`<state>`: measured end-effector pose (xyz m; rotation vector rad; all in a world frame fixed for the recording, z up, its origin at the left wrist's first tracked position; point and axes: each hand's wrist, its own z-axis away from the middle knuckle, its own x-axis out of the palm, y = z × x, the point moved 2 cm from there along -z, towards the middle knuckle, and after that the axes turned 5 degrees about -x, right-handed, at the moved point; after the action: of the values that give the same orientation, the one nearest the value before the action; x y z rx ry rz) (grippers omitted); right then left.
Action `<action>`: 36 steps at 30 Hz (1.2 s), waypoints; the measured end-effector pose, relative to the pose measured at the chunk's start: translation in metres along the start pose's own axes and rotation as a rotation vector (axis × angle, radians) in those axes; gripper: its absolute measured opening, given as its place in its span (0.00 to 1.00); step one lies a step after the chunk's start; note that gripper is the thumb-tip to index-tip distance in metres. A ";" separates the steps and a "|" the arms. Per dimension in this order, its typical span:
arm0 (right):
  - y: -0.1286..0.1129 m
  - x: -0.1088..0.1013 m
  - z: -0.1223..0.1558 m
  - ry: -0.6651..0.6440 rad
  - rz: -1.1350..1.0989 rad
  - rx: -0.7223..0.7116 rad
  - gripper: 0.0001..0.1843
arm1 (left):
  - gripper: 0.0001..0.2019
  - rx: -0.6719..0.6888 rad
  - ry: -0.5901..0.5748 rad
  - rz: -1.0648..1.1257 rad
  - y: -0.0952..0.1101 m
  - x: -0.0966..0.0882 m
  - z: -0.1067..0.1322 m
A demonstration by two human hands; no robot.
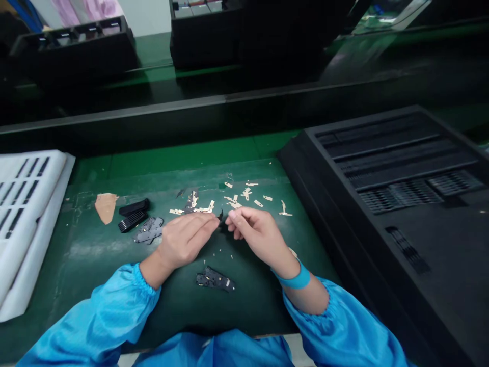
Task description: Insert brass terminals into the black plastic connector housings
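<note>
My left hand [190, 237] is closed, palm down, its fingertips around a small black part [220, 214] whose tip sticks out toward the right. Just across from it, my right hand [256, 232] is pinched, thumb against the fingers; whatever is in the pinch is too small to make out. The two hands are a short gap apart. Beyond them lie several cream strips [234, 202], some heaped and some loose. Nearer to me than the hands is a pair of dark grey flat pieces [216, 279] with small studs.
Left of my hands lie black ribbed pieces [133, 220], grey flat pieces [150, 231] and a brown scrap [106, 207]. White foam trays [57, 173] stand at the left edge. A large black slotted tray [439, 229] fills the right. Black bins [76, 51] stand behind a ledge.
</note>
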<state>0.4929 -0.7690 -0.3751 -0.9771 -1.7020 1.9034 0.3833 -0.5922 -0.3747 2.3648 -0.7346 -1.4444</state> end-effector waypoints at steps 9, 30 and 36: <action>0.012 0.010 0.007 -0.066 -0.310 0.157 0.24 | 0.14 -0.156 -0.244 0.060 0.032 0.001 -0.011; 0.003 0.019 0.002 -0.018 -0.110 0.027 0.13 | 0.12 -0.632 0.055 -0.489 0.008 -0.091 0.055; 0.004 0.016 0.004 0.063 -0.014 0.023 0.12 | 0.17 -1.056 -0.058 0.834 0.015 -0.002 0.007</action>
<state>0.4800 -0.7607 -0.3832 -1.0023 -1.6438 1.8596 0.3728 -0.6034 -0.3695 1.0286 -0.6112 -1.0801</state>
